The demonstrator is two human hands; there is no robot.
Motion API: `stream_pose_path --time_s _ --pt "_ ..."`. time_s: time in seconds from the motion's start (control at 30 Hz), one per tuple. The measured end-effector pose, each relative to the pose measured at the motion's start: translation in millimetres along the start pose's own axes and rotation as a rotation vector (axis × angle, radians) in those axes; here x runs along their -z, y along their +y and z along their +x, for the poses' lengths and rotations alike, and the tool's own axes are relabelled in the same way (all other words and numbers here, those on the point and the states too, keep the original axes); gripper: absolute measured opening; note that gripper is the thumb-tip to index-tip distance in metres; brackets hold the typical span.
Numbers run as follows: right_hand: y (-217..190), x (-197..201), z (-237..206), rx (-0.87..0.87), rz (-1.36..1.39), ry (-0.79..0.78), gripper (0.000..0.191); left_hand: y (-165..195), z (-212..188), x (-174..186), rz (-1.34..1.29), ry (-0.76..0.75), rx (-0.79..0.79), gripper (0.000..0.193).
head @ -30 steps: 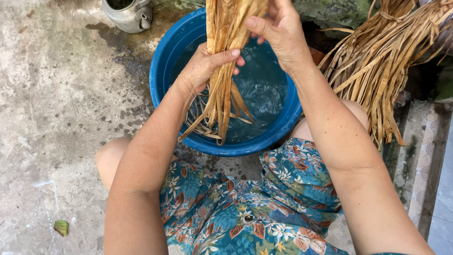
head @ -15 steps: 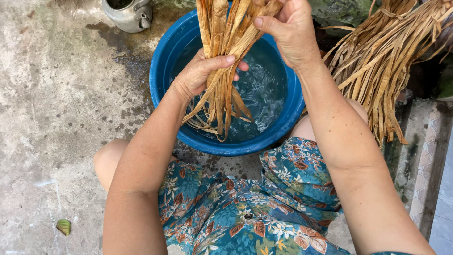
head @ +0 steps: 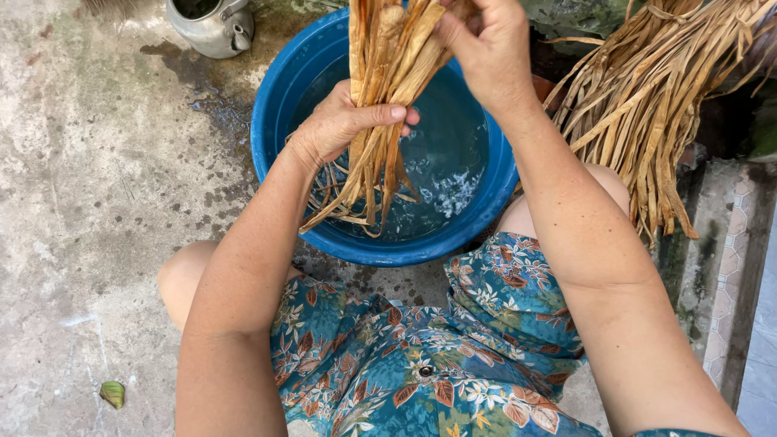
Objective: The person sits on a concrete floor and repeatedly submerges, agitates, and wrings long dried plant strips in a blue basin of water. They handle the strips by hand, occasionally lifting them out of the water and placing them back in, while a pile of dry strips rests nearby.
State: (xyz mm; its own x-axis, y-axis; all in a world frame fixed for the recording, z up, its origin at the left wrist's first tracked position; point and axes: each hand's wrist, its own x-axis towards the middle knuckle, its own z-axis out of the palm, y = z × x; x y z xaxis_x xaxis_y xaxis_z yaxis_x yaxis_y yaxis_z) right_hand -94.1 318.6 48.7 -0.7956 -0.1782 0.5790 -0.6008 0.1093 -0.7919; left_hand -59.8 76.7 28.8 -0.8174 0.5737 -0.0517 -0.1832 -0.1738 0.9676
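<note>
A bundle of wet tan plant strips (head: 387, 121) hangs over a round blue basin (head: 279, 97) that holds water. My left hand (head: 344, 121) is wrapped around the middle of the bundle. Higher up, near the top edge of the view, my right hand (head: 486, 48) grips the upper part of the same bundle. The strip ends dangle and spread just above the water near the basin's front wall.
A large pile of dry tan strips (head: 655, 113) lies to the right of the basin. A metal kettle (head: 212, 26) stands at the back left on the stained concrete floor (head: 97, 202). A small green leaf (head: 112, 393) lies at the front left. My knees flank the basin.
Both hands have kept their hold on the bundle. The strips have gathered more tightly and their ends have lifted a little from the water.
</note>
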Motion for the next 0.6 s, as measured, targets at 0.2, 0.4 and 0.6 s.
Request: stream_pose_path --time_s 0.2,0.4,0.6 --pt "-12 12 9 0.005 0.251 -0.05 0.017 1 -1 1 -0.076 0.015 -0.016 0.037" --pt "-21 14 12 -0.336 0.242 -0.269 0.027 9 -2 4 -0.112 0.06 -0.039 0.041" --pt "-22 1 9 -0.364 0.606 -0.2 0.03 6 1 -5 -0.041 0.066 -0.028 0.037"
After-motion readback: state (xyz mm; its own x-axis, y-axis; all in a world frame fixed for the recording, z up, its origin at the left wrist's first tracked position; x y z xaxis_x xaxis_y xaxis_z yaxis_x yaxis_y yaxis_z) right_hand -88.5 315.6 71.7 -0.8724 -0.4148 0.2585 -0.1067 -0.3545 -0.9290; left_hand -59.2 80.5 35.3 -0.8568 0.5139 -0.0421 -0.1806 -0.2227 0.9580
